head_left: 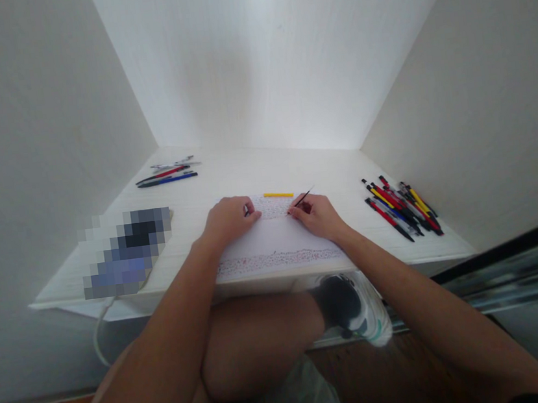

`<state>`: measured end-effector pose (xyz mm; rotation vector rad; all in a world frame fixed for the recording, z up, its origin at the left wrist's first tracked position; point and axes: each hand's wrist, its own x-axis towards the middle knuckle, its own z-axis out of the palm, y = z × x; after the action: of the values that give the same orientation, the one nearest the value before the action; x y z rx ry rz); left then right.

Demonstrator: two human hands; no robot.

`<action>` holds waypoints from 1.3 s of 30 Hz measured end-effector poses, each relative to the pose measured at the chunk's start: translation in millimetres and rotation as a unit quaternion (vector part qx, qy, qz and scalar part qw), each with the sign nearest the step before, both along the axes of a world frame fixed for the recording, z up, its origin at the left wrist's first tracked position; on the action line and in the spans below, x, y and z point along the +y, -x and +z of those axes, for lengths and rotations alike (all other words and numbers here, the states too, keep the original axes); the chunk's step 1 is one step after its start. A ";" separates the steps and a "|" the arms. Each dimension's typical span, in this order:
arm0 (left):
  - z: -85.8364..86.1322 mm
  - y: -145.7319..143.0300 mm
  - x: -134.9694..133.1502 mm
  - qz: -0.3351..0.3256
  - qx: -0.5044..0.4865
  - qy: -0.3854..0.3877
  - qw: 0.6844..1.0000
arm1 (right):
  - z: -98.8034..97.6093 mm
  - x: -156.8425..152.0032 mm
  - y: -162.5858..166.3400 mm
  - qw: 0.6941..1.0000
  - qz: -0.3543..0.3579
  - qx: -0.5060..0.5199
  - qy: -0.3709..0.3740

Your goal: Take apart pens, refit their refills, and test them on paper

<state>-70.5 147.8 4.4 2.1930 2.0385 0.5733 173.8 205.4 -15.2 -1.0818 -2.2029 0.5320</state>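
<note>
A sheet of paper point(278, 236) lies near the front edge of the white desk, with dense small marks across its top and along its bottom. My right hand point(320, 216) pinches a thin pen refill point(303, 196), dark with a pale upper end, its lower end down at the paper's marked upper part. On the left side of the sheet rests my left hand point(232, 219), fingers curled in; a small dark bit shows between thumb and fingers, too small to name. Just beyond the hands lies a yellow pen barrel point(278, 194).
Several pens point(167, 174) lie at the back left. A heap of red, yellow, blue and black pens point(402, 206) is on the right. A blurred-out phone point(131, 254) with a white cable point(97, 333) sits at the left front. Walls enclose the desk point(246, 171) on three sides.
</note>
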 end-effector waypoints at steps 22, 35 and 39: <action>-0.5 0.0 0.1 0.004 -0.004 -0.002 1.000 | 0.3 -0.4 -0.2 1.000 -0.002 0.002 -0.010; -1.1 2.9 0.6 -0.007 -0.041 -0.017 0.999 | -2.8 2.1 -1.9 1.000 0.003 0.024 -0.011; 1.0 12.9 1.2 -0.014 -0.108 -0.039 0.993 | -2.4 4.3 -4.0 0.994 -0.020 0.107 0.013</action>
<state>-83.4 149.0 5.4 2.0901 1.9035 0.8599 177.7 209.7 -17.6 -1.0303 -1.9895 0.6294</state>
